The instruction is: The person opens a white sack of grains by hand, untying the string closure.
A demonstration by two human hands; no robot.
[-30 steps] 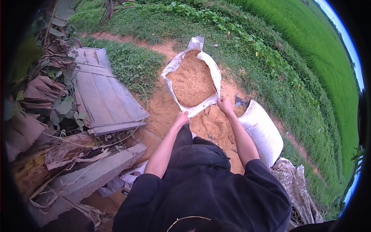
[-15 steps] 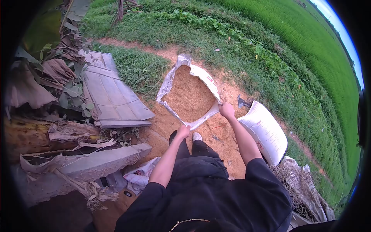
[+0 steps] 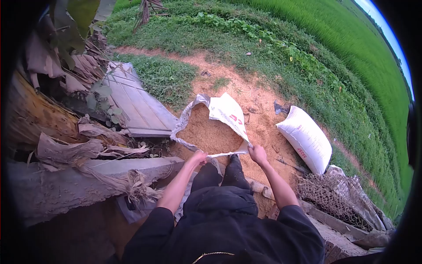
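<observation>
One sack [image 3: 226, 112] of grain [image 3: 206, 134], open, lay on the dirt path [image 3: 259, 99], its near rim pinched shut-fisted by left hand [image 3: 198, 157] and right hand [image 3: 257, 154]; judged heavy, slack-walled, best gripped at bunched mouth corners.

Woven white plastic sack [image 3: 228, 112], faintly glossy; grainy matt husk [image 3: 206, 132] inside; rough, weathered grey wooden boards [image 3: 136, 103] left; rusty wire mesh [image 3: 325, 193] right.

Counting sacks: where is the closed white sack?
Head view, right side: the closed sack lies on the dirt, right of the open sack and beyond the wire mesh.
</observation>
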